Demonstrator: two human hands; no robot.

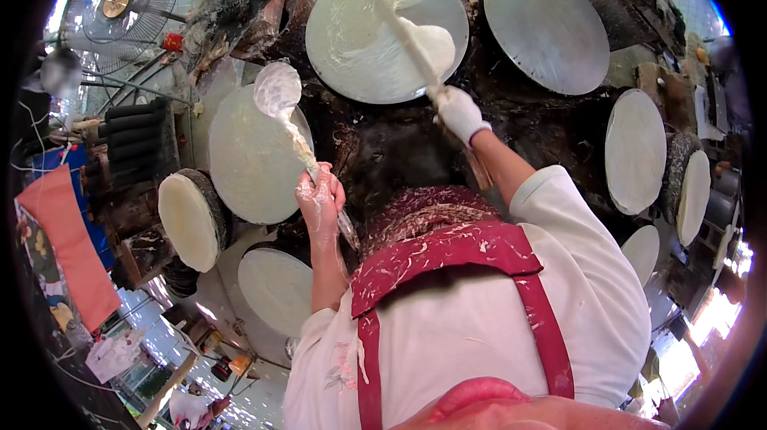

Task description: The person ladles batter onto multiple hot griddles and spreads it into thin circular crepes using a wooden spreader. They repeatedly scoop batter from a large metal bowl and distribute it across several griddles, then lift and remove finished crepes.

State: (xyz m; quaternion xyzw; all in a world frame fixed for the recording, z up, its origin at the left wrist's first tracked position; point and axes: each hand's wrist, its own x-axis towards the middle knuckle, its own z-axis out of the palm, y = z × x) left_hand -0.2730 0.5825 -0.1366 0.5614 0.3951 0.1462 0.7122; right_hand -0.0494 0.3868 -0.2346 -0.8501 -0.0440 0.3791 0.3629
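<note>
My left hand [321, 195], bare and smeared with batter, grips the handle of a batter-coated ladle [277, 89]. The ladle's round head hangs over the left griddle [251, 160], whose surface carries a pale layer. A white glove covers my right hand [460, 113], which is closed around a long flat wooden spreader [413, 46]. That spreader slants across the large round griddle [353, 64] ahead. White batter is spread thin over much of this plate, with a thicker pool [434, 46] at the blade's right side and bare metal beside it.
A bare-looking griddle [548, 28] stands at front right. Pale-coated round plates [636, 151] line the right side, others [278, 289] the lower left. A thick stack of pale round sheets [187, 223] is at left. Beyond it are a standing fan [117, 2] and black cylinders [136, 136].
</note>
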